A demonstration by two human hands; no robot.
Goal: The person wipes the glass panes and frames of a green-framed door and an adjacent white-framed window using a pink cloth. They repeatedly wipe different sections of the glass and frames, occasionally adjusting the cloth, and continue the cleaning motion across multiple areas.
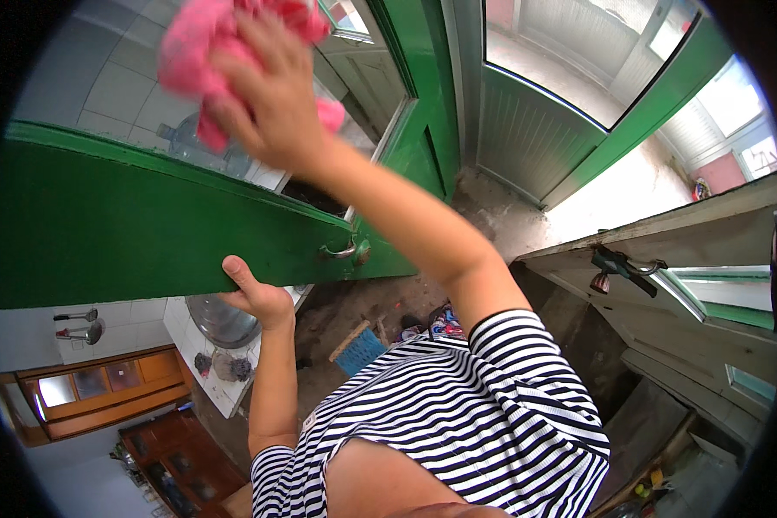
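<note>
My right hand (272, 90) presses a pink cloth (184, 55) against the glass pane (120, 84) of a green door (123, 220). The hand and cloth are blurred. Below, my left hand (262, 299) grips the door's edge, its thumb on the green face and its fingers hidden behind. A metal pull handle (338, 250) is fixed near the door's corner, between my two hands. Through the pane a large clear plastic water bottle (188, 139) and wall tiles show.
A white-tiled counter (223, 395) behind the door bears another large clear bottle (223, 320) and scouring pads (223, 367). A stool with a blue woven seat (359, 349) stands near my body. At right is an open pale door (686, 259) with a latch (621, 267).
</note>
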